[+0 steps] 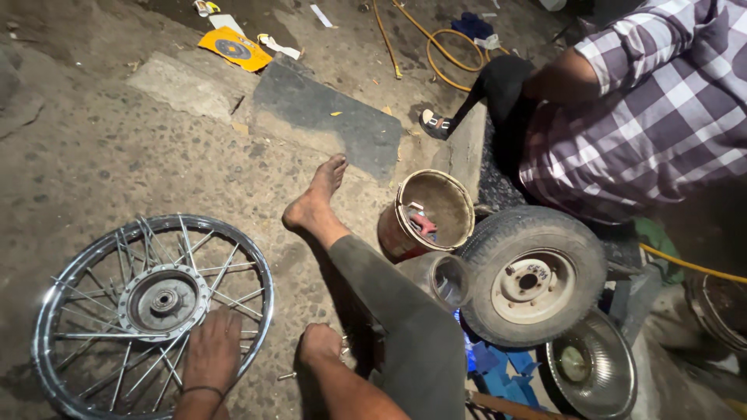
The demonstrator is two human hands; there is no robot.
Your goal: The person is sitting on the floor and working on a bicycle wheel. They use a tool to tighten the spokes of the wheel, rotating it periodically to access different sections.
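Observation:
A chrome spoked wheel rim [56, 307] with a grey hub [163, 301] lies flat on the ground at lower left. My left hand [213, 351] rests palm down on its spokes near the right edge, fingers spread. To the right of the rim, my right hand [320, 345] is a closed fist pressed on the ground beside small metal bits [286, 376]. I cannot tell if it holds anything. My bare foot [315, 198] and grey-trousered leg [389, 303] stretch out between the hands and the buckets.
A rusty bucket [426, 214] with a red tool stands beside a small tyre on a cream rim [533, 276]. A chrome hubcap [589, 365] lies lower right. A person in a checked shirt [654, 101] crouches at right. Yellow hose [440, 47] lies at the back.

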